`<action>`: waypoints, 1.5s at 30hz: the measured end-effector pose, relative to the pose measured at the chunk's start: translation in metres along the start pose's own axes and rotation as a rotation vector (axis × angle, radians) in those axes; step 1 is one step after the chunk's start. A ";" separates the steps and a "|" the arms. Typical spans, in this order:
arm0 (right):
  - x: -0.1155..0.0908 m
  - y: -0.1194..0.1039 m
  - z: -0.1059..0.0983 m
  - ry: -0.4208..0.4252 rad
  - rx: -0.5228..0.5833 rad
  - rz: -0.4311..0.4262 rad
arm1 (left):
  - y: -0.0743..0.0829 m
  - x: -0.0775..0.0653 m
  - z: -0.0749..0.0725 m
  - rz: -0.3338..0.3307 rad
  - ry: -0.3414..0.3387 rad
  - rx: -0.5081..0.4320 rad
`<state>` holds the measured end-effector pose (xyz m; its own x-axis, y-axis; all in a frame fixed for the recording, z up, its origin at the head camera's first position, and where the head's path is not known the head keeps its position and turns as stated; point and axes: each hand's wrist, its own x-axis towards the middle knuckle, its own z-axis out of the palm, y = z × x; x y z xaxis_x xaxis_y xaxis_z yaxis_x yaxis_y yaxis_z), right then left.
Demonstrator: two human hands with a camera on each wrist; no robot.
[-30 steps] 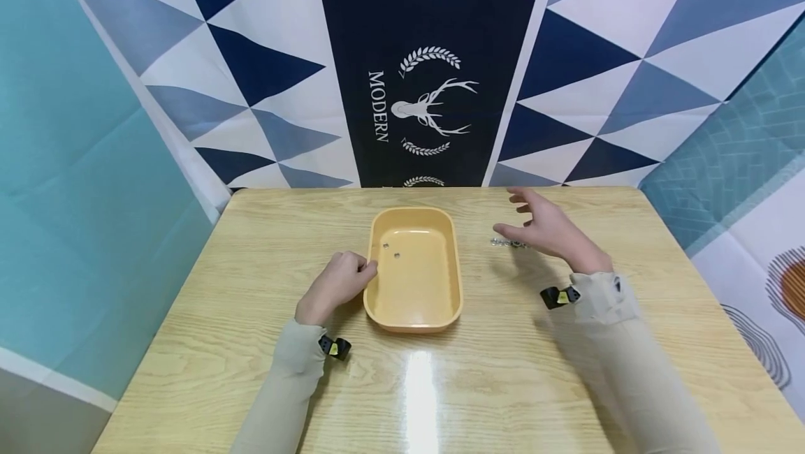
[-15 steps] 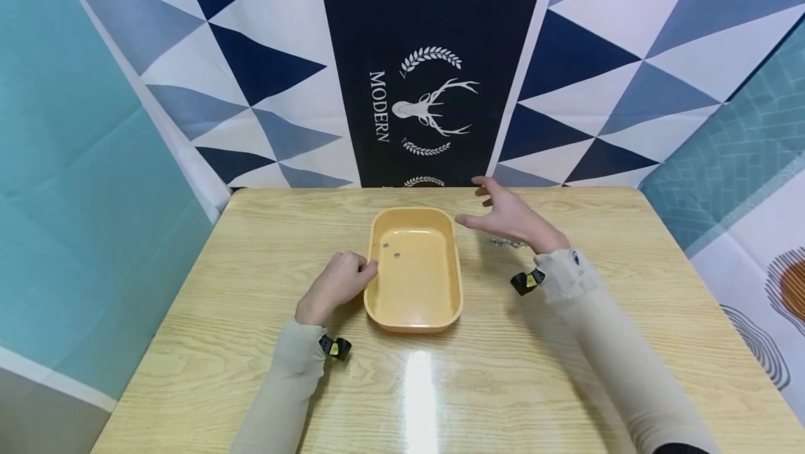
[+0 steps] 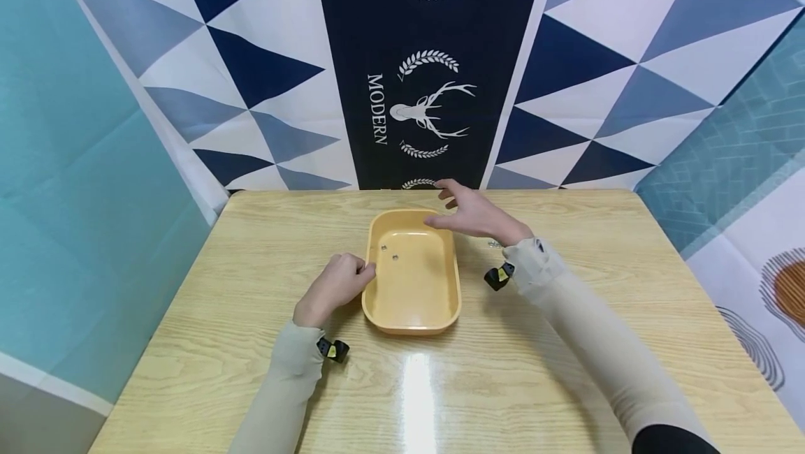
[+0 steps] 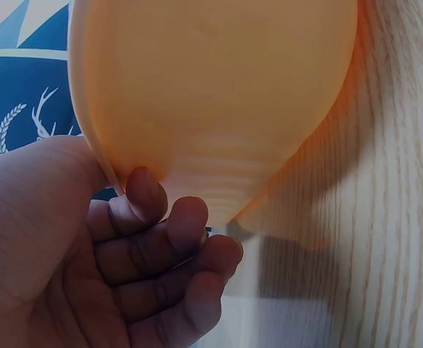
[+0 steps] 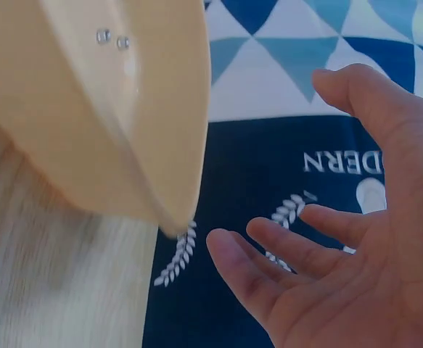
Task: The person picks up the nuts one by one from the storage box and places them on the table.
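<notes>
A yellow plastic tray (image 3: 411, 293) sits on the wooden table. My left hand (image 3: 335, 288) pinches its left rim between thumb and curled fingers; the left wrist view shows the fingers (image 4: 188, 221) against the outside wall. Two small shiny silvery pieces (image 3: 395, 258) lie inside the tray near its far left, too small to identify. Above the tray's far right corner hovers my right hand (image 3: 478, 215), fingers apart, holding nothing visible. In the right wrist view that hand (image 5: 342, 239) is beside the tray's wall, thumb and fingers spread.
More small silvery pieces (image 3: 495, 244) lie on the wooden table (image 3: 566, 258) right of the tray, partly hidden behind my right wrist. A patterned cloth (image 3: 434, 112) hangs at the table's back edge. Teal panels (image 3: 88, 160) stand at both sides.
My right hand has moved left, from over the small pieces on the table to the tray's far right corner. The left hand and the tray have stayed in place.
</notes>
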<state>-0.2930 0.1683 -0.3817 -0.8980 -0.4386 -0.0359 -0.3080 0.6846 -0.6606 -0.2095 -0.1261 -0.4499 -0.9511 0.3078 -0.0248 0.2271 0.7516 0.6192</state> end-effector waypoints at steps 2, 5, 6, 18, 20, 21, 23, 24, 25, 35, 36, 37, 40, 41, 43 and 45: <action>0.004 -0.004 0.005 -0.014 0.013 -0.016 | 0.000 0.000 0.000 -0.002 0.001 0.001; 0.009 -0.008 0.014 -0.039 0.061 -0.040 | 0.000 -0.001 0.000 -0.005 -0.006 -0.001; 0.010 -0.010 0.017 -0.046 0.075 -0.045 | 0.000 -0.001 0.000 -0.008 -0.009 -0.002; 0.022 -0.011 0.047 -0.089 0.096 -0.044 | 0.000 0.001 0.001 -0.023 -0.014 -0.002; 0.023 -0.011 0.050 -0.091 0.091 -0.034 | 0.000 0.001 0.001 -0.025 -0.013 -0.007; 0.024 -0.011 0.050 -0.092 0.087 -0.032 | 0.001 0.001 0.001 -0.025 -0.012 -0.009; 0.025 -0.012 0.051 -0.096 0.084 -0.035 | 0.001 0.002 0.000 -0.023 -0.010 -0.011; 0.026 -0.013 0.052 -0.097 0.082 -0.040 | 0.001 0.002 0.000 -0.022 -0.009 -0.012; 0.026 -0.013 0.052 -0.099 0.082 -0.045 | 0.001 0.002 0.000 -0.020 -0.008 -0.010; 0.036 -0.014 0.062 -0.147 0.072 -0.041 | 0.001 0.001 0.001 -0.018 -0.014 -0.009; 0.037 -0.015 0.063 -0.151 0.064 -0.042 | 0.001 0.001 0.001 -0.016 -0.012 -0.008; 0.038 -0.016 0.064 -0.155 0.049 -0.041 | 0.000 0.001 0.001 -0.015 -0.011 -0.007; 0.040 -0.020 0.067 -0.175 -0.006 -0.041 | 0.001 0.000 0.001 -0.011 -0.010 -0.005; 0.040 -0.021 0.069 -0.182 -0.021 -0.042 | 0.001 0.000 0.001 -0.011 -0.011 -0.006; 0.041 -0.022 0.072 -0.195 -0.040 -0.040 | 0.001 0.000 0.001 -0.012 -0.013 -0.010; 0.042 -0.023 0.076 -0.200 -0.031 -0.039 | 0.001 0.000 0.001 -0.012 -0.014 -0.010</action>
<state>-0.3001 0.0898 -0.4250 -0.8058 -0.5700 -0.1607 -0.3538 0.6809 -0.6413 -0.2092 -0.1245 -0.4499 -0.9507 0.3070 -0.0433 0.2135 0.7497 0.6264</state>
